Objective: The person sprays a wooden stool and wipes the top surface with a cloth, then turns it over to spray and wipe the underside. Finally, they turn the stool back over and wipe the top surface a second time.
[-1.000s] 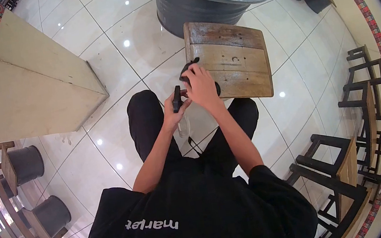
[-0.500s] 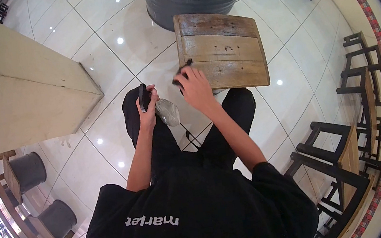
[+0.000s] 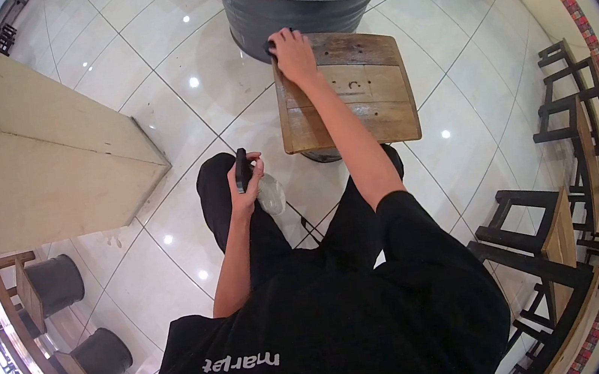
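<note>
My left hand (image 3: pixel 248 181) is wrapped round a black phone-like object (image 3: pixel 242 170) over my left knee. Beside that hand hangs a clear plastic bag (image 3: pixel 271 194); whether the fingers also grip it cannot be told. My right arm reaches forward over a square wooden stool top (image 3: pixel 370 91). At the stool's far left corner, my right hand (image 3: pixel 293 55) has its fingers closed on a small dark object (image 3: pixel 271 47), too hidden to identify.
A round grey drum table (image 3: pixel 299 13) stands just beyond the stool. To the left is a cream pillar (image 3: pixel 61 154). Dark-framed wooden stools (image 3: pixel 529 232) line the right wall, and grey drum stools (image 3: pixel 55 283) stand at the lower left.
My right hand has moved forward from the stool's near left edge to its far left corner, with the dark object. My left hand still holds the black object, slightly lower and further right in view.
</note>
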`<state>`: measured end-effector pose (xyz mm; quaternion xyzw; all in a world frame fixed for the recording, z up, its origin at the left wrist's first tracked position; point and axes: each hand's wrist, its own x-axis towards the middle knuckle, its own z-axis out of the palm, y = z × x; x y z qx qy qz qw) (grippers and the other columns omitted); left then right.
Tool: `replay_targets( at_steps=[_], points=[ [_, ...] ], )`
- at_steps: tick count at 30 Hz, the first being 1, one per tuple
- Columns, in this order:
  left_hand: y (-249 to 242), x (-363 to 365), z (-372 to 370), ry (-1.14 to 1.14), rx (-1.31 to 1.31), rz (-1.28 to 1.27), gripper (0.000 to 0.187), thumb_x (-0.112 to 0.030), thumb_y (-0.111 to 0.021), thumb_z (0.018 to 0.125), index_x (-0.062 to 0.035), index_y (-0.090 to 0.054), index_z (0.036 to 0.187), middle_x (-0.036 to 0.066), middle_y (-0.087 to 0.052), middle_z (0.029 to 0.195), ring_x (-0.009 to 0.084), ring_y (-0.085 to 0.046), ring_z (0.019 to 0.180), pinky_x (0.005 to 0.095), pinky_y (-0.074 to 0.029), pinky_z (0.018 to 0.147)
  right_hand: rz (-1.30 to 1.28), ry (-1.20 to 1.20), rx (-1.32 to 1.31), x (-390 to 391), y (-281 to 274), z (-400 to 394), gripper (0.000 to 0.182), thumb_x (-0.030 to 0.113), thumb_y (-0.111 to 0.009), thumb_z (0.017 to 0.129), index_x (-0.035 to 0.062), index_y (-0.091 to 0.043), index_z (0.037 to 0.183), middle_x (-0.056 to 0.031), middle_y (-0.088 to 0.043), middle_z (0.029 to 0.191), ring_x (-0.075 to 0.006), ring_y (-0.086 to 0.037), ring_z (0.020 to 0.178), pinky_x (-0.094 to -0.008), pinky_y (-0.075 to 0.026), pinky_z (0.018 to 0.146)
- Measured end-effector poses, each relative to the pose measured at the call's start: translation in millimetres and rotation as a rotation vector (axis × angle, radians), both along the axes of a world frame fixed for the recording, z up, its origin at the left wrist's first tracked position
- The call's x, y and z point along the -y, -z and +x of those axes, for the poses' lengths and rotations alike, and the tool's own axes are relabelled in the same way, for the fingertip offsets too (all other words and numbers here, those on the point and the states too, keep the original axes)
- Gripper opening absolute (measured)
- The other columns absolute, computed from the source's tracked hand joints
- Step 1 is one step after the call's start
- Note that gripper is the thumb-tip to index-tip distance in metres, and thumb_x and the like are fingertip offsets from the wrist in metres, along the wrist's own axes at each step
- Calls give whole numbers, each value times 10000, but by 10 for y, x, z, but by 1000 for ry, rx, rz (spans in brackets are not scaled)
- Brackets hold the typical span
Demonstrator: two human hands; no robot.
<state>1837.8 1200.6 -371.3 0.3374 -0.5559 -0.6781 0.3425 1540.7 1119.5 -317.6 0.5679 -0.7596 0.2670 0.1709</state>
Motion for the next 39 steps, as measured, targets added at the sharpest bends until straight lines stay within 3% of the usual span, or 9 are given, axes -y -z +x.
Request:
replay_targets(
  at_steps=[2, 5, 10, 13, 14, 18, 28, 33, 39],
  points=[
    [-135, -35, -90, 90, 164, -127, 290, -194, -684, 925, -7, -642, 1143, 11, -629, 894, 67, -538, 724, 242, -457, 684, 34, -38, 9, -203, 25, 127, 201, 214, -630, 887, 107, -602, 1055, -91, -568, 1034, -294, -544, 992, -434, -430, 853],
    [-345, -80, -383, -2, 101, -226, 337, -204, -695, 920, 13, -635, 1172, 36, -667, 944, 34, -467, 650, 208, -390, 599, 100, -92, 57, -723, 14, 329, 226, 170, -640, 858, 99, -595, 1068, -87, -566, 1026, -290, -542, 997, -427, -427, 863],
    [-281, -24, -629, -60, 28, -279, 370, -185, -696, 918, 19, -619, 1217, 59, -687, 1032, 43, -489, 656, 220, -407, 587, 149, -130, 180, -1733, -105, 665, 288, 97, -664, 802, 100, -590, 1081, -88, -562, 1054, -301, -536, 995, -425, -418, 860],
    [-345, 39, -657, 59, 290, -351, 331, -124, -687, 897, 17, -613, 1187, 71, -692, 1018, 42, -513, 644, 226, -435, 588, 164, -118, 222, -2133, -148, 781, 287, 93, -662, 801, 98, -587, 1078, -90, -559, 1055, -310, -533, 996, -422, -413, 854],
    [-342, 27, -761, -31, 63, -472, 311, -102, -684, 884, 2, -620, 1170, 33, -668, 843, 38, -476, 588, 226, -391, 536, 173, -108, 251, -2139, -156, 783, 284, 90, -660, 802, 97, -585, 1075, -93, -556, 1051, -314, -532, 996, -419, -411, 851],
    [-496, 23, -712, 35, 217, -342, 315, -107, -690, 882, -16, -633, 1179, -39, -524, 615, 34, -407, 550, 238, -315, 493, 203, -61, 231, -1909, -94, 634, 286, 92, -665, 803, 89, -585, 1078, -109, -551, 1051, -319, -531, 997, -423, -407, 850],
    [-353, 30, -715, 16, 222, -240, 321, -133, -700, 886, 15, -654, 1167, 10, -642, 755, 38, -449, 621, 226, -370, 554, 24, 114, 48, -454, 16, -425, 208, 173, -647, 886, 93, -605, 1073, -112, -553, 1043, -294, -540, 1011, -427, -422, 850],
    [-334, 34, -684, 28, 218, -270, 316, -137, -698, 891, 39, -651, 1149, 73, -710, 964, 74, -545, 744, 243, -445, 674, 77, 60, 61, -624, 20, -342, 208, 170, -648, 883, 99, -605, 1074, -90, -571, 1062, -304, -565, 991, -439, -434, 831],
    [-250, 26, -697, 19, 193, -201, 305, -138, -691, 897, 41, -653, 1142, 59, -705, 946, 64, -533, 725, 232, -435, 650, 172, -244, 241, -1545, -129, 313, 236, 82, -657, 828, 99, -592, 1054, -88, -577, 1062, -312, -557, 982, -428, -420, 830]
  ],
)
